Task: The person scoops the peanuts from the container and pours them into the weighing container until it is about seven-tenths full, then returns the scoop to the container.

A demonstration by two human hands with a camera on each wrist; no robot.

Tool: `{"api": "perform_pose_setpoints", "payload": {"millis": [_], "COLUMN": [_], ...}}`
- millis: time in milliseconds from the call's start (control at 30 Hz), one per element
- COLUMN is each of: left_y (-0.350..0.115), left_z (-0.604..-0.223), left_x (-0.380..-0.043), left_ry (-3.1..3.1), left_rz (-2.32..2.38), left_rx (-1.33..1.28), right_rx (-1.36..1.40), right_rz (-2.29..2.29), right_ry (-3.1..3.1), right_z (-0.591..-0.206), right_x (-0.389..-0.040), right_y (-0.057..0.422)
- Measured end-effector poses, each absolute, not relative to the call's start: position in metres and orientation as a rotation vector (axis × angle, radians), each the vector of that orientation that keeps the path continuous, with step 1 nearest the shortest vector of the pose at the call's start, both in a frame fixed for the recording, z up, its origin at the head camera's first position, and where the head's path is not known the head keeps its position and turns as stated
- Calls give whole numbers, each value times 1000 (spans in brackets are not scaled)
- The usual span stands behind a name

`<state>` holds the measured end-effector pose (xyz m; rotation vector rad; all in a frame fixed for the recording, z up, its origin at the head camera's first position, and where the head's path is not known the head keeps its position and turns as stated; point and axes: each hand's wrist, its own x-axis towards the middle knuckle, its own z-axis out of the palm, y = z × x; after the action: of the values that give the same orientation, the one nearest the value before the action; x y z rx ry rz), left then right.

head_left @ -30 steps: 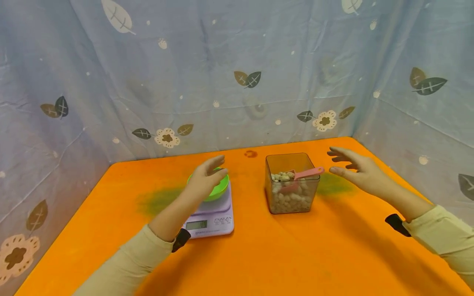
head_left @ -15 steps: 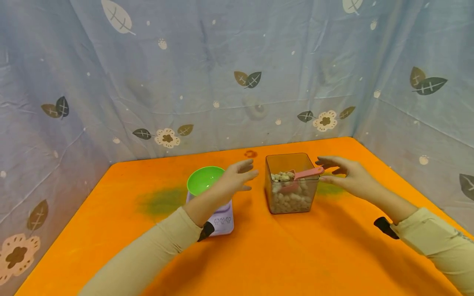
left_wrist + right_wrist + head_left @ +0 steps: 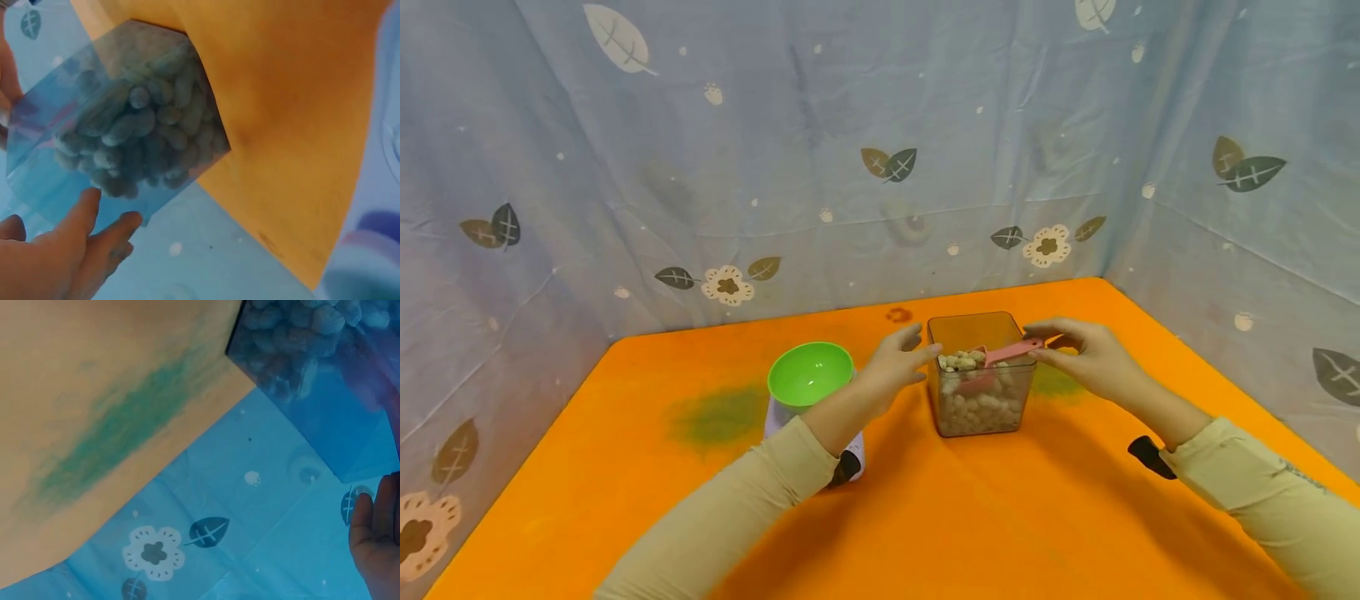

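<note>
Now look at the clear brown box [image 3: 966,330], upright on the orange counter [image 3: 962,517] and more than half full of bumpy nuts [image 3: 961,362], likely peanuts in shells. Stuck into the nuts, a pink scoop [image 3: 1013,351], with its handle out over the rim toward three o'clock. From the box as the clock's middle, find the left hand [image 3: 891,362] at nine, near the wall, with loose, spread fingers and nothing held. At three, the right hand [image 3: 1086,354], just by the scoop handle and rim, with a gap between thumb and fingers and no grip to be seen. Cannot tell about any touching. Farther out at nine, a green bowl [image 3: 808,377] on a light purple scale [image 3: 777,421].

Probably stiff, smooth and a bit slippery, that box, and heavier low down because of the nuts. Best held by the nine and three o'clock walls, and kept level against spills. Mind the loose scoop, likely light and easy to bump.
</note>
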<state>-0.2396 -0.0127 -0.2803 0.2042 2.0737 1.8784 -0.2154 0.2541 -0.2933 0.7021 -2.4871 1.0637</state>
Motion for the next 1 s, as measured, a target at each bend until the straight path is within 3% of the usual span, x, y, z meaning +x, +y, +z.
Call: {"api": "perform_pose_setpoints", "payload": {"millis": [367,667,1000], "left_y": [-11,-10,-4], "left_z": [-288,-288,-287], "left_x": [-244,-244,-248], "left_ry": [2002,1985,2006], "left_rz": [1942,1955,1942], "left_rx": [154,177,217], "right_rx": [740,348,259], "right_rz": [1087,1590,1806], "right_ry": [-2413,-2719,-2676], "right_z": [-290,-267,-264], "right_x": [-223,-228,-231], "right_y": [230,214,207]}}
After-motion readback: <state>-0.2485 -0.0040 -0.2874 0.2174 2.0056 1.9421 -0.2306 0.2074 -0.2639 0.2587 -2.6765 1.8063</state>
